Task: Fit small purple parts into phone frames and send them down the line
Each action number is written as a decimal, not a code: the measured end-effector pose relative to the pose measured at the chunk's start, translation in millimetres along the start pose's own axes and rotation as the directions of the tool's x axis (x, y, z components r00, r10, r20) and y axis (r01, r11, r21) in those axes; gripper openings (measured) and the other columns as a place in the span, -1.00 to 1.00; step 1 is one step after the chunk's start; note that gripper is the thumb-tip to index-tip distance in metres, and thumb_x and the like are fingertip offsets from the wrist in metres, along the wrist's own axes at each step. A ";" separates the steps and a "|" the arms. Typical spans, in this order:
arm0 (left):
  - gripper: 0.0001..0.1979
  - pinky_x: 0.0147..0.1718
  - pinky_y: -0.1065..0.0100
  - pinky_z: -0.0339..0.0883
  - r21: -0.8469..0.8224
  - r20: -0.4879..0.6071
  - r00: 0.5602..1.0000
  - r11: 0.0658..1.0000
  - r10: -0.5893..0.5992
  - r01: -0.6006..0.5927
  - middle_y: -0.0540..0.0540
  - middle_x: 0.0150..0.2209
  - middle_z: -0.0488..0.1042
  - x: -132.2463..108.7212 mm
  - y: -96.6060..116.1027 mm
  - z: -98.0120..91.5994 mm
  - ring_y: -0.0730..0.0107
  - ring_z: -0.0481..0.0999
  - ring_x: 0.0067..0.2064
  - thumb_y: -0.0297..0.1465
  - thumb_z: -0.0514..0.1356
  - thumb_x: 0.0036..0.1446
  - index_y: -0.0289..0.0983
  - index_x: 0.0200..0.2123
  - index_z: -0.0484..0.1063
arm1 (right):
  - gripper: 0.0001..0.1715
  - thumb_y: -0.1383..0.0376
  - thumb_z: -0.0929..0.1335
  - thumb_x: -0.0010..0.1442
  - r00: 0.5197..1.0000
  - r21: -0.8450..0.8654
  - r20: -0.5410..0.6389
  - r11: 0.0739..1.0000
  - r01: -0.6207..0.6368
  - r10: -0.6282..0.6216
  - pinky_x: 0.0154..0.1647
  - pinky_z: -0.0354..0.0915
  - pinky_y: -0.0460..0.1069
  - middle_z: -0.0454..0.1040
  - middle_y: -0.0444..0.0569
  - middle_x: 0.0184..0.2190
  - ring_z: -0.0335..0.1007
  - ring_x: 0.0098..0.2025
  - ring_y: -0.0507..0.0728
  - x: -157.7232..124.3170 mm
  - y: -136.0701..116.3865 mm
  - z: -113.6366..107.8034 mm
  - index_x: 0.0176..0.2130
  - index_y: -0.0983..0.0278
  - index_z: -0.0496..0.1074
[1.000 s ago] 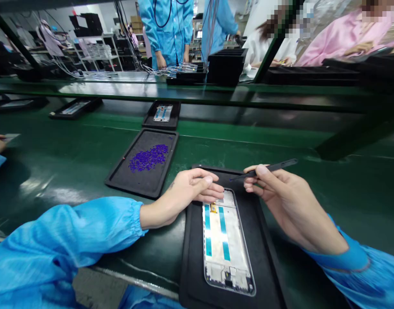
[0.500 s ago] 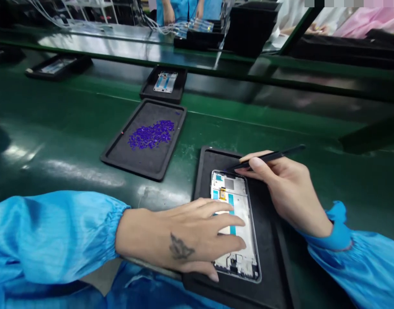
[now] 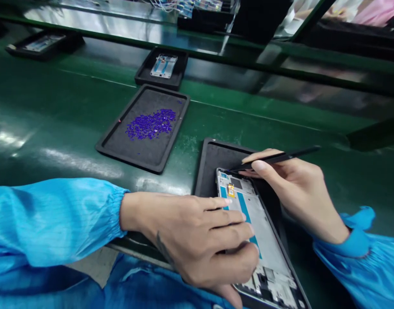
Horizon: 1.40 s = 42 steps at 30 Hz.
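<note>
A silver phone mid-frame [image 3: 269, 231] with blue strips and a small orange flex cable [image 3: 231, 190] lies at a slant over a black tray [image 3: 209, 161]. My left hand [image 3: 200, 240] grips its left side, fingers bent on top and the thumb by the lower edge. Black tweezers [image 3: 293, 154] are pinched in my right hand [image 3: 299, 193]. Their tip meets the top edge of the mid-frame; whether it holds a tiny piece I cannot make out.
A black tray [image 3: 111, 148] with many tiny purple pieces [image 3: 151, 124] lies ahead. Behind it stands another tray [image 3: 143, 75] holding a phone mid-frame [image 3: 164, 66]; a similar tray [image 3: 71, 43] is far left. A shelf edge [image 3: 119, 41] crosses the back.
My left hand has curled from lying flat to gripping the mid-frame, which has turned and come nearer me. The tweezers stay at its top edge. The view has dipped slightly.
</note>
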State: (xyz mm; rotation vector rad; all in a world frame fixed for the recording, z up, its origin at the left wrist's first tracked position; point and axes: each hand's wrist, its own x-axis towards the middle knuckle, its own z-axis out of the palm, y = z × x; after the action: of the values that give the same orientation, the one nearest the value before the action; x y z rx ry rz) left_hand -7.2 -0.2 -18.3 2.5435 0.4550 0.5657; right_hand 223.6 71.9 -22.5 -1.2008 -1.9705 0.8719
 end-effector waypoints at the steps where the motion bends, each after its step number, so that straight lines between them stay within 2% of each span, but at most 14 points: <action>1: -0.63 0.24 0.23 0.32 -0.007 -0.002 1.000 1.000 -0.008 0.008 -0.19 0.04 0.58 -0.4 0.0 -0.9 0.03 0.54 0.13 -0.18 0.26 0.23 -0.13 0.07 0.56 | -0.73 0.08 0.40 0.32 1.000 -0.036 0.011 0.999 0.017 -0.017 -0.24 0.47 0.01 0.58 -0.08 -0.24 0.54 -0.27 0.13 0.0 0.1 -0.8 -0.27 0.20 0.58; 8: -0.58 0.34 0.20 0.18 -0.033 0.080 0.996 0.999 -0.029 0.032 -0.25 0.14 0.51 0.1 -0.3 -0.2 -0.01 0.46 0.23 -0.14 0.21 0.28 -0.20 0.11 0.54 | -0.70 0.06 0.38 0.33 0.996 -0.074 0.071 0.995 0.060 -0.054 -0.19 0.43 0.03 0.59 -0.05 -0.22 0.54 -0.21 0.17 1.8 -1.1 -3.2 -0.27 0.20 0.57; 14: -0.63 0.24 0.22 0.32 -0.021 0.003 1.000 1.000 -0.013 0.013 -0.22 0.03 0.58 1.2 0.7 0.0 0.01 0.55 0.12 -0.16 0.25 0.24 -0.17 0.06 0.57 | -0.72 0.11 0.38 0.34 0.994 -0.090 0.090 0.993 0.077 -0.068 -0.16 0.42 0.00 0.58 -0.04 -0.20 0.51 -0.22 0.13 2.0 -4.2 -3.1 -0.27 0.23 0.56; 18: -0.64 0.20 0.20 0.37 -0.005 -0.062 0.998 0.999 0.032 -0.033 -0.25 0.00 0.59 -0.9 1.1 1.2 -0.01 0.57 0.08 -0.17 0.29 0.21 -0.19 0.02 0.59 | -0.76 0.17 0.36 0.35 0.988 -0.163 0.099 0.978 0.131 -0.116 -0.19 0.39 -0.04 0.59 -0.03 -0.19 0.50 -0.22 0.11 1.4 -5.8 -3.7 -0.25 0.24 0.55; 21: -0.63 0.17 0.20 0.40 0.112 -0.064 0.993 0.989 0.104 -0.096 -0.27 0.00 0.59 -0.2 -3.3 5.3 0.00 0.58 0.06 -0.12 0.27 0.23 -0.22 -0.03 0.59 | -0.78 0.19 0.36 0.35 0.984 -0.194 0.113 0.968 0.158 -0.138 -0.23 0.40 -0.04 0.59 -0.02 -0.18 0.50 -0.22 0.11 -0.7 -6.6 -5.1 -0.24 0.25 0.56; 22: -0.61 0.12 0.22 0.45 0.201 -0.106 0.977 0.966 0.184 -0.160 -0.27 -0.03 0.60 0.8 -6.3 7.6 0.04 0.61 0.01 -0.07 0.23 0.25 -0.24 -0.08 0.60 | -0.77 0.18 0.36 0.35 0.985 -0.189 0.107 0.970 0.156 -0.137 -0.26 0.40 -0.05 0.59 -0.02 -0.18 0.51 -0.22 0.11 -1.5 -6.2 -5.7 -0.24 0.25 0.56; 23: -0.54 0.04 0.23 0.50 0.310 -0.163 0.943 0.922 0.291 -0.231 -0.26 -0.08 0.61 2.1 -9.8 10.4 0.08 0.62 -0.05 -0.01 0.18 0.27 -0.27 -0.13 0.61 | -0.76 0.17 0.36 0.35 0.987 -0.181 0.094 0.973 0.147 -0.132 -0.26 0.41 -0.05 0.59 -0.02 -0.17 0.51 -0.21 0.12 -2.1 -5.6 -6.3 -0.25 0.24 0.57; 25: -0.38 -0.11 0.26 0.56 0.519 -0.254 0.825 0.791 0.505 -0.325 -0.25 -0.18 0.63 4.9 -17.0 16.0 0.15 0.63 -0.17 0.11 0.05 0.30 -0.33 -0.21 0.60 | -0.74 0.15 0.36 0.35 0.992 -0.154 0.061 0.981 0.120 -0.111 -0.24 0.43 -0.05 0.59 -0.05 -0.16 0.52 -0.20 0.11 -2.8 -3.3 -7.5 -0.28 0.22 0.58; 26: -0.32 -0.16 0.26 0.57 0.582 -0.275 0.777 0.741 0.567 -0.335 -0.24 -0.20 0.63 6.1 -20.0 18.4 0.17 0.62 -0.20 0.15 -0.01 0.30 -0.35 -0.23 0.60 | -0.73 0.15 0.36 0.35 0.994 -0.132 0.051 0.986 0.100 -0.094 -0.22 0.44 -0.05 0.59 -0.06 -0.16 0.53 -0.20 0.11 -2.9 -2.0 -8.0 -0.29 0.21 0.59; 27: -0.28 -0.17 0.26 0.57 0.613 -0.283 0.756 0.718 0.590 -0.330 -0.24 -0.21 0.62 6.9 -22.2 20.2 0.18 0.62 -0.22 0.17 -0.04 0.30 -0.36 -0.23 0.60 | -0.74 0.14 0.37 0.35 0.996 -0.105 0.049 0.992 0.077 -0.072 -0.21 0.45 -0.05 0.59 -0.08 -0.15 0.54 -0.21 0.10 -2.8 -0.8 -8.4 -0.29 0.20 0.59; 31: -0.25 -0.13 0.25 0.57 0.617 -0.269 0.779 0.722 0.566 -0.312 -0.22 -0.18 0.63 6.8 -23.1 21.9 0.19 0.62 -0.19 0.20 -0.07 0.29 -0.35 -0.20 0.59 | -0.75 0.13 0.37 0.35 0.996 -0.041 0.087 0.999 0.025 -0.022 -0.18 0.48 -0.06 0.60 -0.09 -0.14 0.57 -0.20 0.09 -1.8 2.1 -8.5 -0.25 0.18 0.62; 35: -0.23 -0.12 0.23 0.57 0.616 -0.252 0.790 0.722 0.559 -0.315 -0.23 -0.18 0.63 6.0 -20.9 19.8 0.17 0.63 -0.17 0.22 -0.08 0.29 -0.35 -0.20 0.59 | -0.74 0.14 0.38 0.35 0.995 -0.070 0.090 0.996 0.046 -0.040 -0.12 0.49 -0.04 0.61 -0.08 -0.12 0.57 -0.14 0.12 -1.6 2.8 -7.4 -0.27 0.18 0.64; 42: -0.22 -0.10 0.21 0.57 0.625 -0.247 0.793 0.717 0.557 -0.309 -0.25 -0.17 0.62 5.4 -22.7 21.0 0.16 0.63 -0.16 0.22 -0.09 0.28 -0.36 -0.18 0.58 | -0.72 0.12 0.38 0.35 0.996 -0.080 0.082 0.996 0.047 -0.041 -0.15 0.50 -0.02 0.61 -0.05 -0.13 0.57 -0.15 0.14 -2.3 3.8 -6.9 -0.28 0.18 0.64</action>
State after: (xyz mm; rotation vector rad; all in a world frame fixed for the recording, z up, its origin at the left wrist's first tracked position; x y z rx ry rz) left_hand 2.5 12.6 -45.2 3.1215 0.1347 1.3655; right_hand 231.8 72.5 -22.2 -1.1801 -2.1081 0.8360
